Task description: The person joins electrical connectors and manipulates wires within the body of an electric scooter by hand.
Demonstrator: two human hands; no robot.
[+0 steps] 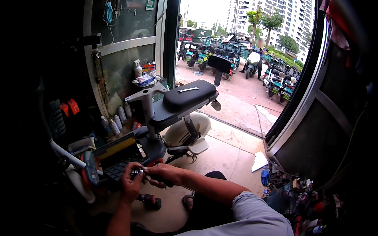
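Above the footboard of an electric scooter [185,96], my two hands meet. My left hand [130,184] is closed around a small, shiny metal part [136,172], too small to name. Close against it, my right hand [163,174] has its fingers curled at the part; a dark shape under its palm may be a tool handle, but I cannot make it out. On the scooter's black seat lies an open-ended wrench [188,89]. A dark and red power tool [150,201] rests on the floor just below my hands.
Spray cans [114,125] and a white spray bottle [137,69] stand by the left door panel. At right, a blue glove [265,177] lies near a pile of dark parts. Outside the doorway are parked scooters [208,51] and a person [258,55] beside a white one.
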